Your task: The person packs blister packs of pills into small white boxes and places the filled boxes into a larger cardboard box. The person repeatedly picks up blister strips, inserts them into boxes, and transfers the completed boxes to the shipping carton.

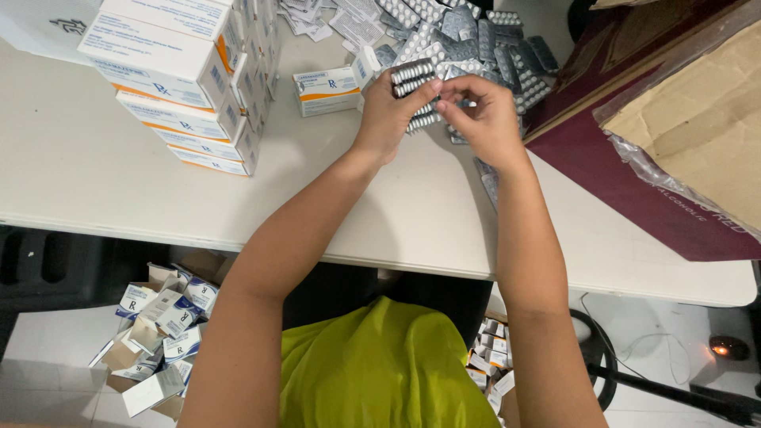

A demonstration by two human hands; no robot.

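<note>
Far left on the white table (95, 166): stacked medicine cartons (186, 87), white with orange stripe. One small carton (325, 89) lies alone beside them. Behind your hands, a loose heap of silver blister strips (483, 40) crowds the table's far edge. Right: maroon box (634, 174), cardboard in plastic wrap (697, 111). Below the table, on the floor at left, a box of empty cartons (158, 333). Your left hand (388, 119) is clenched around a bundle of blister strips (414, 78), silver, pill rows showing, held just above the table. Your right hand (483, 119) pinches the bundle's right edge, fingers curled.
</note>
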